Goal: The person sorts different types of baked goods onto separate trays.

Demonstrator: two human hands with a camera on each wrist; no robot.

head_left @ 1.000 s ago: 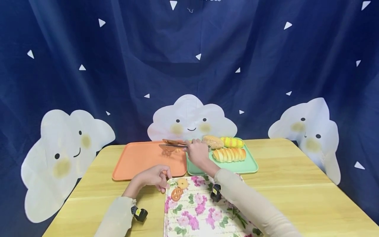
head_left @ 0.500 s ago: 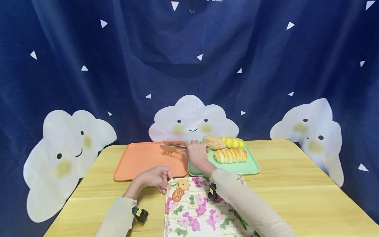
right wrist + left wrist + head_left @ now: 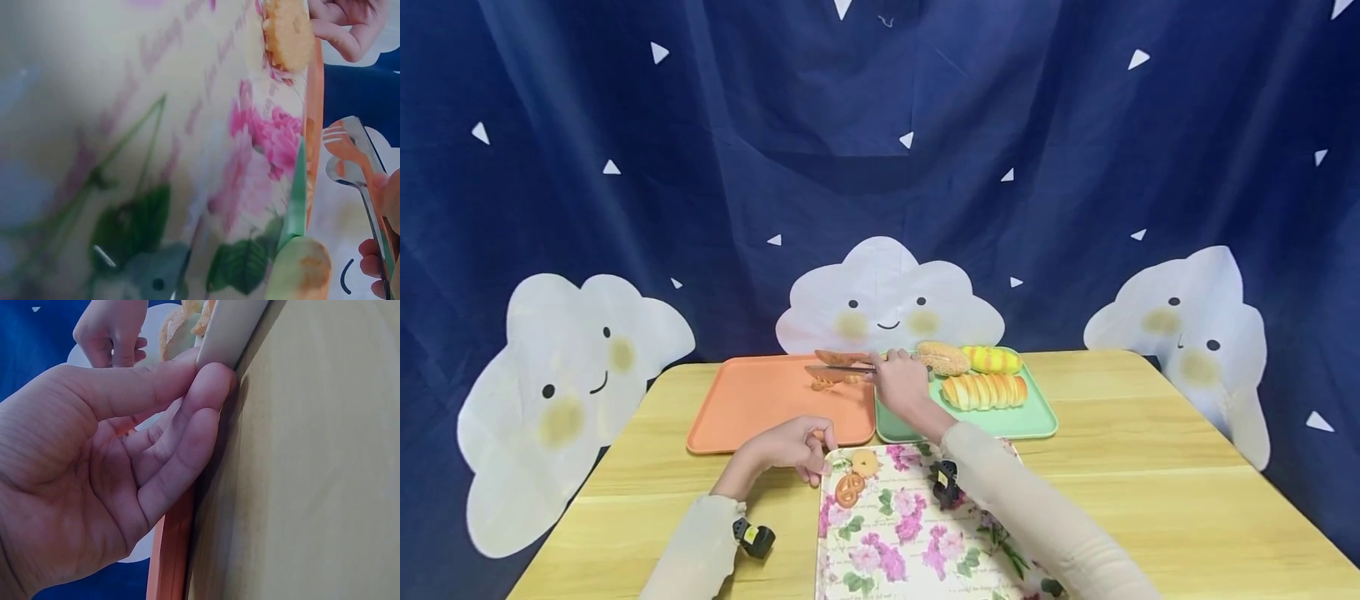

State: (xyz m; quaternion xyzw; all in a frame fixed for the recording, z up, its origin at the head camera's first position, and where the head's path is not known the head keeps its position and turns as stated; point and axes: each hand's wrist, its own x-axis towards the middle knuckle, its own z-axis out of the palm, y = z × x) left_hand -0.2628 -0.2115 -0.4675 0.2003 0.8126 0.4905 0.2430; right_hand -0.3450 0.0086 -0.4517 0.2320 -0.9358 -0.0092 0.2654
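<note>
Right hand (image 3: 902,383) is gripping parted tongs (image 3: 844,358); left hand (image 3: 790,446) is pinching floral tray (image 3: 917,575) rim; nearby snack (image 3: 823,386) could be slipping if tongs are closing off-centre

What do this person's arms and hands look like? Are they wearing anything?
Plain cream sleeves cover both the left arm and right arm. Near each cuff sits a small black device with a yellow mark. The left hand and right hand wear no gloves.
</note>
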